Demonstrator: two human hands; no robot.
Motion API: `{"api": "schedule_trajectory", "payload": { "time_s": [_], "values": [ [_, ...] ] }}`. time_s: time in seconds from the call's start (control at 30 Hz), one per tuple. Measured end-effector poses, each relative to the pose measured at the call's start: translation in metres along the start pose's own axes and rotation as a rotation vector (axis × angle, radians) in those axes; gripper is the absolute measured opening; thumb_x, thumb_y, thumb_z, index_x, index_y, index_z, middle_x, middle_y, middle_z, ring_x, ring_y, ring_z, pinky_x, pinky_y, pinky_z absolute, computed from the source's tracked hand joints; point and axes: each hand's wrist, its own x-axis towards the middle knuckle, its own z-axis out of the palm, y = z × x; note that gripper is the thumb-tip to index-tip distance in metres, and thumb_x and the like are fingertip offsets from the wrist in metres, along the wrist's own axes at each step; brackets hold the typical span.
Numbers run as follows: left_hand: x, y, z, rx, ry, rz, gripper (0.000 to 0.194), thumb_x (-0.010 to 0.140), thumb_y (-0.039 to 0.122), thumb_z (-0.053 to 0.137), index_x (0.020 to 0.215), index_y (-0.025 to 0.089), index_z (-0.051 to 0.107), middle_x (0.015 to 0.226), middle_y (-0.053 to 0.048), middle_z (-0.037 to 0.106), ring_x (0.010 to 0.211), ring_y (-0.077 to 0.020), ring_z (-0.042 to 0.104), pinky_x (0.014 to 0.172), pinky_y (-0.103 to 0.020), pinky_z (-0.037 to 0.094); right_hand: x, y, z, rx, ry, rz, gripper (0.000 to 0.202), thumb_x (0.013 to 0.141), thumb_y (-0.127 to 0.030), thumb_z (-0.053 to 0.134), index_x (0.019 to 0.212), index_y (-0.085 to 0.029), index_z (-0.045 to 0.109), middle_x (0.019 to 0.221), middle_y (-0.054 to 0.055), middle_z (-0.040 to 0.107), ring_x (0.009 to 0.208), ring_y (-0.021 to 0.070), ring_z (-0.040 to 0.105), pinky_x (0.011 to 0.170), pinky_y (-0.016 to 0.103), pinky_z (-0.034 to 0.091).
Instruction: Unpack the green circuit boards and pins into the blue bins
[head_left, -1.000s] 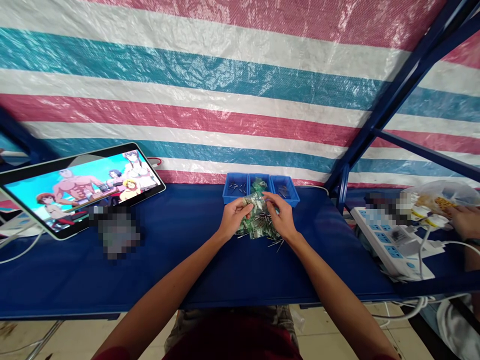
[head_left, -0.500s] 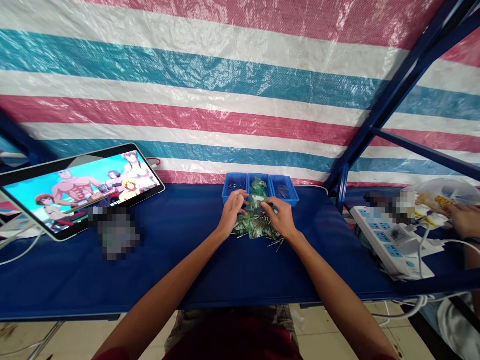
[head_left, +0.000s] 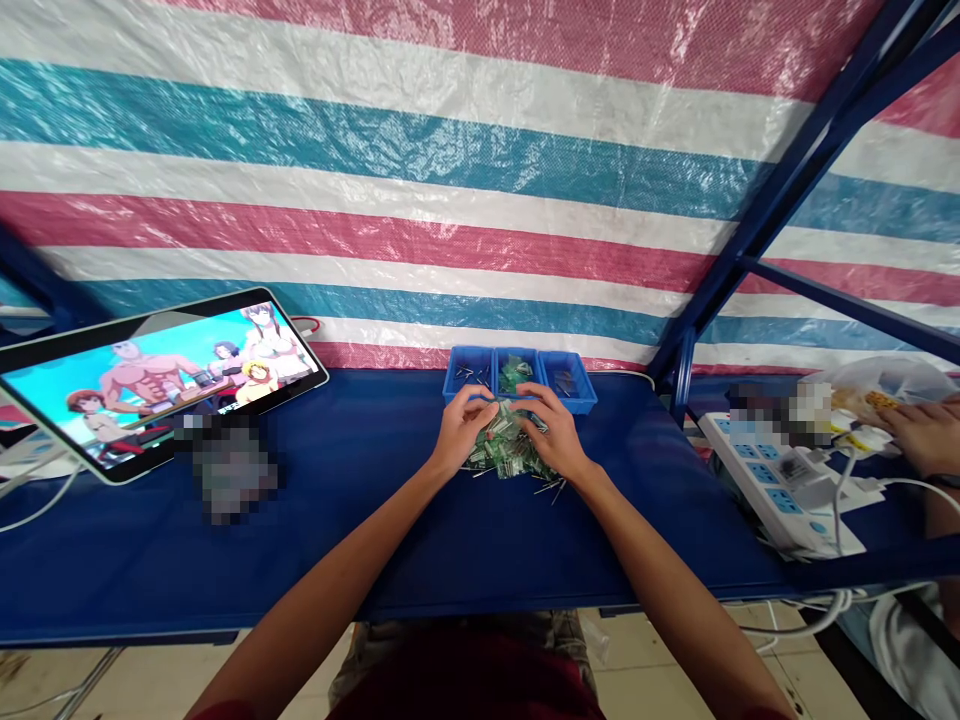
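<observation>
Over a heap of small green-tinted pieces and thin metal pins (head_left: 513, 462), both my hands work close together. My left hand (head_left: 459, 435) has its fingers curled toward the thumb at the heap's left side. Facing it, my right hand (head_left: 556, 436) bends its fingers and thumb inward from the right. Something small and pale green shows between the fingertips, too small to name. Just behind the hands stand three joined blue bins: the left bin (head_left: 454, 372) and right bin (head_left: 589, 402) hold a few thin metal pieces, and the middle bin holds green pieces (head_left: 516, 370).
A tablet (head_left: 195, 375) playing a cartoon leans at the left, beside a blurred-out item (head_left: 236, 470). To the right lie a white power strip (head_left: 772, 490) with cables, a clear bag (head_left: 892, 378) and another person's hand (head_left: 926, 435). Blue metal posts (head_left: 750, 250) frame the bench.
My right-hand fingers have lifted and arched, and my left thumb has moved in toward its fingers. The pale piece between the hands sits slightly lower. The other person's hand has shifted left slightly.
</observation>
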Motion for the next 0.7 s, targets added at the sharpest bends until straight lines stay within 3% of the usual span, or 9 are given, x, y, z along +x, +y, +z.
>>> {"api": "schedule_trajectory", "payload": {
  "time_s": [0.1, 0.17, 0.23, 0.3, 0.37, 0.43, 0.53, 0.6, 0.7],
  "values": [
    [-0.0005, -0.0030, 0.0002, 0.092, -0.065, 0.085, 0.037, 0.084, 0.053, 0.056, 0.085, 0.016, 0.064, 0.084, -0.005, 0.060, 0.069, -0.0147, 0.058, 0.061, -0.026, 0.051, 0.0006, -0.0007, 0.0006, 0.005, 0.013, 0.083, 0.021, 0.093, -0.031, 0.046, 0.094, -0.021, 0.064, 0.096, 0.008, 0.068, 0.091, 0.0203, 0.064, 0.084, 0.034, 0.051],
    [-0.0006, -0.0054, 0.0003, 0.151, -0.073, 0.144, 0.039, 0.081, 0.054, 0.059, 0.086, 0.016, 0.066, 0.097, -0.008, 0.061, 0.083, -0.0188, 0.061, 0.069, -0.028, 0.052, 0.0006, -0.0013, 0.0005, 0.004, 0.051, 0.172, 0.023, 0.091, -0.036, 0.050, 0.086, -0.019, 0.065, 0.081, 0.005, 0.068, 0.076, 0.0190, 0.064, 0.074, 0.031, 0.051],
    [-0.0006, -0.0070, 0.0003, 0.169, -0.055, 0.134, 0.037, 0.078, 0.051, 0.064, 0.088, 0.016, 0.065, 0.092, -0.008, 0.063, 0.084, -0.0200, 0.062, 0.071, -0.029, 0.051, -0.0003, -0.0014, 0.0003, 0.037, 0.072, 0.244, 0.024, 0.089, -0.039, 0.054, 0.085, -0.019, 0.065, 0.069, 0.002, 0.066, 0.066, 0.0181, 0.063, 0.068, 0.030, 0.051],
    [-0.0005, -0.0069, 0.0001, 0.144, -0.033, 0.072, 0.035, 0.078, 0.047, 0.066, 0.093, 0.016, 0.062, 0.074, -0.003, 0.064, 0.069, -0.0175, 0.062, 0.067, -0.029, 0.051, -0.0016, -0.0012, -0.0001, 0.093, 0.069, 0.292, 0.024, 0.091, -0.038, 0.051, 0.096, -0.019, 0.065, 0.063, 0.000, 0.064, 0.061, 0.0177, 0.063, 0.065, 0.030, 0.051],
    [0.0000, -0.0055, -0.0005, 0.077, -0.015, 0.021, 0.035, 0.078, 0.043, 0.068, 0.100, 0.017, 0.058, 0.060, 0.002, 0.060, 0.055, -0.0144, 0.059, 0.061, -0.028, 0.050, -0.0025, -0.0011, -0.0009, 0.115, 0.063, 0.287, 0.029, 0.095, -0.035, 0.043, 0.113, -0.022, 0.061, 0.074, 0.002, 0.068, 0.065, 0.0175, 0.065, 0.066, 0.030, 0.052],
    [0.0010, -0.0040, -0.0015, -0.021, -0.029, -0.009, 0.040, 0.076, 0.039, 0.070, 0.107, 0.020, 0.052, 0.056, 0.004, 0.058, 0.050, -0.0126, 0.056, 0.058, -0.026, 0.048, -0.0021, -0.0015, -0.0019, 0.090, 0.055, 0.199, 0.034, 0.096, -0.030, 0.037, 0.123, -0.024, 0.056, 0.101, 0.007, 0.067, 0.084, 0.0184, 0.066, 0.073, 0.032, 0.053],
    [0.0031, -0.0043, -0.0031, -0.129, -0.104, -0.031, 0.037, 0.078, 0.039, 0.069, 0.105, 0.019, 0.054, 0.058, 0.004, 0.057, 0.052, -0.0116, 0.055, 0.057, -0.025, 0.046, 0.0003, -0.0022, -0.0025, 0.037, 0.039, 0.028, 0.029, 0.094, -0.027, 0.042, 0.115, -0.024, 0.062, 0.129, 0.010, 0.053, 0.112, 0.0217, 0.057, 0.088, 0.037, 0.050],
    [0.0042, -0.0063, -0.0037, -0.102, -0.123, -0.016, 0.031, 0.082, 0.044, 0.064, 0.094, 0.016, 0.059, 0.062, 0.001, 0.058, 0.056, -0.0119, 0.054, 0.058, -0.025, 0.047, 0.0018, -0.0020, -0.0019, 0.016, 0.047, 0.016, 0.022, 0.093, -0.028, 0.046, 0.101, -0.023, 0.066, 0.121, 0.011, 0.058, 0.110, 0.0225, 0.058, 0.089, 0.037, 0.050],
    [0.0047, -0.0100, -0.0035, 0.044, -0.085, 0.065, 0.038, 0.082, 0.053, 0.058, 0.082, 0.015, 0.064, 0.081, -0.006, 0.061, 0.073, -0.0160, 0.058, 0.062, -0.026, 0.048, 0.0022, -0.0009, 0.0000, 0.011, 0.064, 0.113, 0.020, 0.091, -0.034, 0.051, 0.087, -0.021, 0.066, 0.092, 0.008, 0.068, 0.085, 0.0207, 0.064, 0.079, 0.035, 0.052]
  ]
}}
